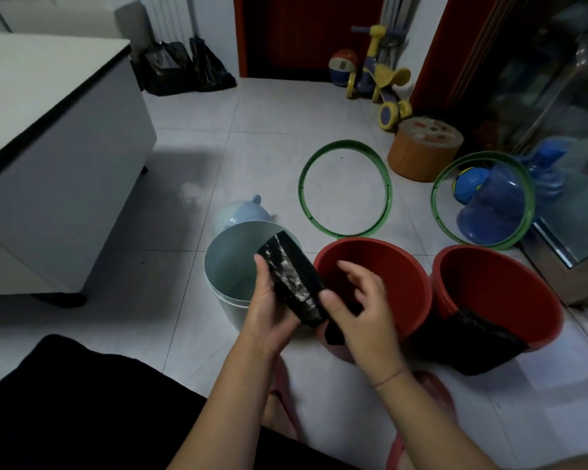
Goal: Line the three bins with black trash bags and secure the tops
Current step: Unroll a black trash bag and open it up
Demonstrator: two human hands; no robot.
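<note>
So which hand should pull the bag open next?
Probably the right hand: its fingers are loose beside the folded black bag, while the left hand is already gripping it over the pale blue bin.

There is a single view, from a wide-angle camera worn on the person's head, looking forward and steeply down over both forearms to the tiled floor (190,334). It sits close above the hands, which fill the lower middle, with the three bins just beyond them. The wide lens bends the edges, taking in a white cabinet (58,157) at left and a glass door (564,137) at right.
</note>
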